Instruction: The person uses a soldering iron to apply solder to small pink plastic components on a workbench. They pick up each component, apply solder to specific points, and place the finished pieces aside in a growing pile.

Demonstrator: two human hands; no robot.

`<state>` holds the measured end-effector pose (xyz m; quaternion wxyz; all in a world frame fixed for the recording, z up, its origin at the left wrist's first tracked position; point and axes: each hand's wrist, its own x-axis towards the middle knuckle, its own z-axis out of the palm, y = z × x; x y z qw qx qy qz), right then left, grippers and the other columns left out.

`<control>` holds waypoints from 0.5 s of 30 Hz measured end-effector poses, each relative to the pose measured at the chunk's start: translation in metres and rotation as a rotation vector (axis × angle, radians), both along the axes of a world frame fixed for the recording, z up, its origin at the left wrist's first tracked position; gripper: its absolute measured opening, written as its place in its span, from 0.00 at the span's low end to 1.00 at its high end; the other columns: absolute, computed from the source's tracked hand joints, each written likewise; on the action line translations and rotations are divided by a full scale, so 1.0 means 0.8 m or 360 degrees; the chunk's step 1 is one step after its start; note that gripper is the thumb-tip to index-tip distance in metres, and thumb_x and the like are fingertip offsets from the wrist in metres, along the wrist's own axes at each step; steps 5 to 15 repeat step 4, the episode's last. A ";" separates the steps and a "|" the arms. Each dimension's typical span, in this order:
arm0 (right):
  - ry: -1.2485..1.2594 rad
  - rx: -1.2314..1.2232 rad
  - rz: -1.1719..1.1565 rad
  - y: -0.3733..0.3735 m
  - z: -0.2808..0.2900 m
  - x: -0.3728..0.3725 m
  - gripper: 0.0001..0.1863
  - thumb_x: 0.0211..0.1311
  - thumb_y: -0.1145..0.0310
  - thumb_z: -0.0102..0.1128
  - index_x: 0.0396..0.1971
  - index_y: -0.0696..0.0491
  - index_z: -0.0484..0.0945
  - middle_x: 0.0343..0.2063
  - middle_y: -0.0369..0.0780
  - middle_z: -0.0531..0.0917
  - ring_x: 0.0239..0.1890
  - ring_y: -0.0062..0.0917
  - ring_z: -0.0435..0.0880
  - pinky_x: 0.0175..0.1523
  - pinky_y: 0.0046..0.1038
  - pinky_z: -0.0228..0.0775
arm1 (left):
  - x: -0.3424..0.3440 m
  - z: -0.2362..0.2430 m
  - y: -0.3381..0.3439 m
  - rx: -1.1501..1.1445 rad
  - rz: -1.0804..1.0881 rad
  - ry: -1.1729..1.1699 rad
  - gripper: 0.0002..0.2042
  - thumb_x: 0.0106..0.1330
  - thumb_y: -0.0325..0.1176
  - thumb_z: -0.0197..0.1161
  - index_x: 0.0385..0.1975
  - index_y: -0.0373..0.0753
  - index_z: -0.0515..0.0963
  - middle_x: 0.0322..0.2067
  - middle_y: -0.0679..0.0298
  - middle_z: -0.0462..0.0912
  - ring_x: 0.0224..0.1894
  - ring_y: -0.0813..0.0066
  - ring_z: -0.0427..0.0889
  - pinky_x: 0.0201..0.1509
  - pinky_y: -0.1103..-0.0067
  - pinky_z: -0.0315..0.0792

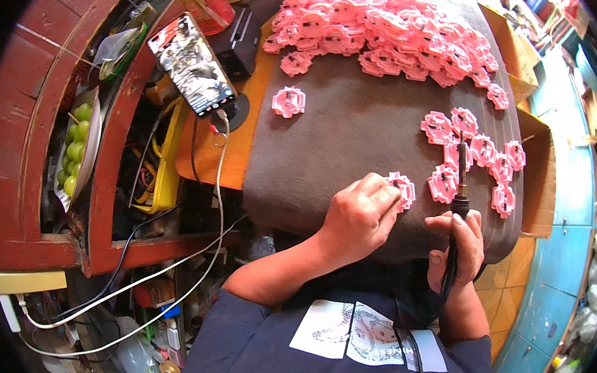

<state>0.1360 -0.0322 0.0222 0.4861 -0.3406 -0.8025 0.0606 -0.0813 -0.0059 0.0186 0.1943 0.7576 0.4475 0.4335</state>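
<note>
My left hand (361,213) is closed in a pinch on a small pink plastic part (403,193) at the near edge of the dark brown padded surface (337,137). To its right, my right hand (466,246) grips a soldering iron (461,204) by its black handle, with the metal shaft pointing away from me. The shaft passes over a loose cluster of several similar pink parts (443,183), some with small dark pieces in their middles. Whether its tip touches one of them I cannot tell. One more pink part (288,101) lies alone at the far left.
A large heap of pink parts (398,25) covers the far end. A lit phone (190,64) stands on the left with a white cable (220,168). Nearby are a yellow basket (168,162) and green fruit (76,149) in a dish. Cardboard boxes (537,173) flank the right side.
</note>
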 end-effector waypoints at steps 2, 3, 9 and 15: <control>0.0059 -0.0061 -0.0062 -0.008 0.002 0.009 0.34 0.76 0.46 0.58 0.67 0.59 0.69 0.40 0.47 0.86 0.34 0.38 0.79 0.46 0.46 0.70 | 0.000 0.004 -0.001 -0.0041 0.0016 0.0027 0.08 0.61 0.24 0.72 0.39 0.36 0.84 0.37 0.53 0.83 0.39 0.51 0.86 0.43 0.65 0.81; 0.0071 -0.0122 -0.0102 -0.012 0.006 0.013 0.36 0.76 0.44 0.59 0.69 0.58 0.69 0.42 0.48 0.86 0.35 0.38 0.79 0.46 0.47 0.70 | -0.001 0.004 -0.001 -0.0062 0.0022 0.0040 0.07 0.62 0.25 0.72 0.39 0.36 0.84 0.37 0.53 0.83 0.38 0.51 0.86 0.43 0.65 0.81; -0.0026 -0.0115 -0.0109 -0.013 0.011 0.020 0.39 0.76 0.43 0.58 0.73 0.56 0.64 0.49 0.52 0.83 0.37 0.39 0.79 0.48 0.49 0.69 | -0.003 0.001 0.000 -0.0073 0.0013 0.0073 0.08 0.62 0.25 0.73 0.40 0.38 0.85 0.37 0.53 0.84 0.38 0.51 0.87 0.43 0.65 0.82; -0.0026 -0.0115 -0.0109 -0.013 0.011 0.020 0.39 0.76 0.43 0.58 0.73 0.56 0.64 0.49 0.52 0.83 0.37 0.39 0.79 0.48 0.49 0.69 | -0.003 0.001 0.000 -0.0073 0.0013 0.0073 0.08 0.62 0.25 0.73 0.40 0.38 0.85 0.37 0.53 0.84 0.38 0.51 0.87 0.43 0.65 0.82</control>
